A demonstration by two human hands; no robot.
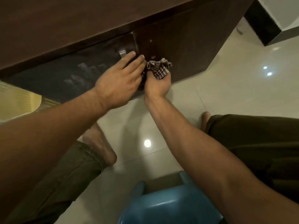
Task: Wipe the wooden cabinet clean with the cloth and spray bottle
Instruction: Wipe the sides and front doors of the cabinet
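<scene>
The person is sitting low in front of a dark wooden cabinet (pixel 178 46), both arms reaching forward to its front face. The right hand (pixel 157 85) is gripping a bunched checked cloth (pixel 157 67), fingers curled up around it from below, and is holding it against the cabinet front just right of the seam between two panels. The left hand (pixel 119 80) is lying alongside with its fingers straight and close together, the tips resting on the cloth's dark left edge and reaching toward a small metal handle (pixel 122 52). Whitish streaks are showing on the darker left panel (pixel 80 73). Bare feet are resting on the glossy tiled floor (pixel 226 88), which is reflecting ceiling lights. A blue plastic stool (pixel 169 206) is showing at the bottom edge, between the person's legs.
</scene>
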